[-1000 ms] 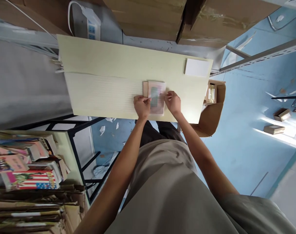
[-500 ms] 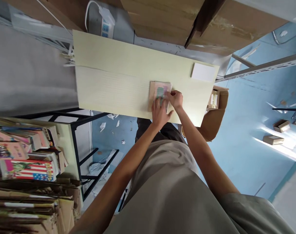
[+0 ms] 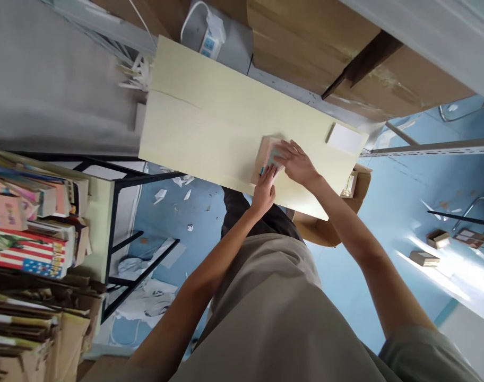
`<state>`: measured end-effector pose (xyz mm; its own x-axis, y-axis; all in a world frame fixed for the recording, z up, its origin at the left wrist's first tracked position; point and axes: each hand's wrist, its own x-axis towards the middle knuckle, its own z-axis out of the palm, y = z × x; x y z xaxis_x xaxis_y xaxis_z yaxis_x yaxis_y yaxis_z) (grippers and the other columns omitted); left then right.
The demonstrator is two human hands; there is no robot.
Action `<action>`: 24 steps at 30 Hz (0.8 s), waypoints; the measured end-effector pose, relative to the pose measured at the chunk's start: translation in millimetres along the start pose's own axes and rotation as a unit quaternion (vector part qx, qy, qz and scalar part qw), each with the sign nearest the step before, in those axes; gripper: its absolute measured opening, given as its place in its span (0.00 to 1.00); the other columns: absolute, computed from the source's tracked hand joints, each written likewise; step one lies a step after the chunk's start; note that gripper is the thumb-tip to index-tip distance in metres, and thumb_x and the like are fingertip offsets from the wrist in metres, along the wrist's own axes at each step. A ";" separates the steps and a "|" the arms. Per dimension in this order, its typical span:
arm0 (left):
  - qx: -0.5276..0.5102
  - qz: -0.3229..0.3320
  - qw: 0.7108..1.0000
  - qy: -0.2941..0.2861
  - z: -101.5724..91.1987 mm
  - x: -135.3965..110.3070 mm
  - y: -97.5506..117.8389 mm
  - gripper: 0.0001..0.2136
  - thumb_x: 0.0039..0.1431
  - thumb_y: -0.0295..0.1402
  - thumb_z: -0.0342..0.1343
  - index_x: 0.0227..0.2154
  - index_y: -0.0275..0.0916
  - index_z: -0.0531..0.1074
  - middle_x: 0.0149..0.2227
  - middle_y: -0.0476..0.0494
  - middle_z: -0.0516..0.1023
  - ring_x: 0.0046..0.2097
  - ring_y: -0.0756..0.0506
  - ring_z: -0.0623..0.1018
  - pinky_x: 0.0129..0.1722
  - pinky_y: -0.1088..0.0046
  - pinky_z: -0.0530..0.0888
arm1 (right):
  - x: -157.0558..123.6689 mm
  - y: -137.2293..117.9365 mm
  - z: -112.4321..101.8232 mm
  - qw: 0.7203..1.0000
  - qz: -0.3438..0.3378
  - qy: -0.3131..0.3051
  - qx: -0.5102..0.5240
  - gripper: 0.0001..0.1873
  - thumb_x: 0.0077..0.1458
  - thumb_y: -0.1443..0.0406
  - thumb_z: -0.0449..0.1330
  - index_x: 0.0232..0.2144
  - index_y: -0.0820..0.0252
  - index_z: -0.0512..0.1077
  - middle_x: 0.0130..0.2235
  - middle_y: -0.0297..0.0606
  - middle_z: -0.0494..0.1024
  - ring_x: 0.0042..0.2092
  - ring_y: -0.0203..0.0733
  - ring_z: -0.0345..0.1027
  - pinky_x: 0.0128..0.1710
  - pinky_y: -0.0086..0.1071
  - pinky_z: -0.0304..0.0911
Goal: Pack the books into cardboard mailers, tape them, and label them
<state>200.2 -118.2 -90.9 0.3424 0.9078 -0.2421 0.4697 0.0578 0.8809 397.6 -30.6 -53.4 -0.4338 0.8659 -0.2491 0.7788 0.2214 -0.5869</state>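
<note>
A small book (image 3: 262,154) with a pale pinkish cover lies on the cream tabletop (image 3: 210,122), close to its front edge. My left hand (image 3: 264,193) grips the near edge of the book, its fingers drawn together on the cover. Across the right part of the cover lies my right hand (image 3: 300,162), fingers stretched out and slightly apart. Both hands hide much of the cover; a bit of teal shows beside the left fingertips.
A white box (image 3: 344,138) sits at the table's right end. Large cardboard boxes (image 3: 305,48) and a power strip (image 3: 210,43) stand behind. An open carton (image 3: 317,229) is below the right side. Stacked books (image 3: 31,249) fill a left shelf.
My right hand has gone from pinching at the book's right side to lying with fingers spread over it. The left hand has shifted to the near edge. The view has tilted.
</note>
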 end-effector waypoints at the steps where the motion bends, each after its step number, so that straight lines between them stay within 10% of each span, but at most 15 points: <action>1: -0.016 -0.014 1.000 0.014 -5.9 -2.2 2.7 0.35 0.70 0.23 0.47 0.79 0.42 0.62 0.77 0.34 0.69 0.79 0.38 0.67 0.78 0.53 0.66 | 9.5 5.4 -6.9 1.000 -0.012 -0.012 -0.003 0.23 0.62 0.77 0.62 0.52 0.53 0.85 0.67 0.40 0.81 0.78 0.57 0.62 0.82 0.65 0.47; 5: -0.085 -0.093 0.985 0.122 -27.9 -18.0 8.9 0.23 0.78 0.39 0.52 0.69 0.41 0.74 0.66 0.32 0.82 0.64 0.35 0.83 0.62 0.61 0.80 | 51.0 18.0 -35.3 0.999 -0.015 -0.030 0.008 0.06 0.63 0.65 0.74 0.43 0.54 0.86 0.54 0.44 0.87 0.68 0.64 0.71 0.72 0.65 0.62; 11: -0.112 -0.203 0.949 0.214 -40.7 -44.3 -2.5 0.27 0.77 0.58 0.53 0.50 0.37 0.82 0.42 0.37 0.88 0.44 0.38 0.87 0.43 0.66 0.82 | 109.6 6.4 -47.7 0.993 0.055 -0.062 0.089 0.28 0.48 0.52 0.84 0.44 0.60 0.82 0.45 0.40 0.84 0.49 0.53 0.77 0.55 0.45 0.73; 17: -0.062 -0.274 0.939 0.196 -53.3 -34.1 -26.8 0.20 0.80 0.47 0.51 0.42 0.39 0.81 0.42 0.32 0.89 0.46 0.36 0.90 0.49 0.63 0.82 | 152.7 -8.7 -0.5 0.984 0.088 -0.046 0.146 0.24 0.53 0.55 0.80 0.47 0.61 0.82 0.44 0.39 0.85 0.43 0.46 0.78 0.47 0.39 0.76; 24: 0.022 -0.316 0.944 0.096 -81.4 -7.4 -57.7 0.18 0.78 0.42 0.51 0.37 0.42 0.83 0.34 0.37 0.88 0.42 0.37 0.89 0.47 0.64 0.80 | 165.4 -29.0 54.6 0.979 0.177 0.081 0.066 0.16 0.60 0.63 0.72 0.50 0.58 0.84 0.59 0.47 0.81 0.48 0.49 0.82 0.62 0.49 0.78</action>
<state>104.4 -94.4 -106.8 -0.1684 0.7564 -0.6321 0.5653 0.5994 0.5667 278.5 81.7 -119.6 -0.0608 0.9398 -0.3363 0.7972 -0.1571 -0.5830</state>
